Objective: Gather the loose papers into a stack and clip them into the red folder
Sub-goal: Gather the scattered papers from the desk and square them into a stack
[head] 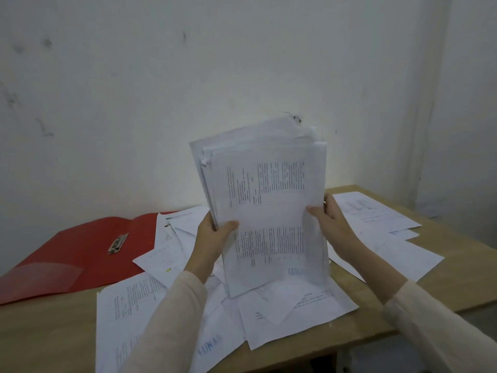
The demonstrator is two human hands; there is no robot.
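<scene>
I hold a thick stack of printed papers upright on its bottom edge, over the middle of the wooden table. My left hand grips the stack's left edge, thumb on the front sheet. My right hand grips its right edge, thumb on the front too. The sheets in the stack are uneven at the top. The red folder lies open and flat at the left, with its metal clip showing. Several loose papers lie scattered under and around the stack.
More loose sheets lie on the right part of the table, near the wall corner. A printed sheet overhangs the table's front edge at the left. The white wall stands right behind the table.
</scene>
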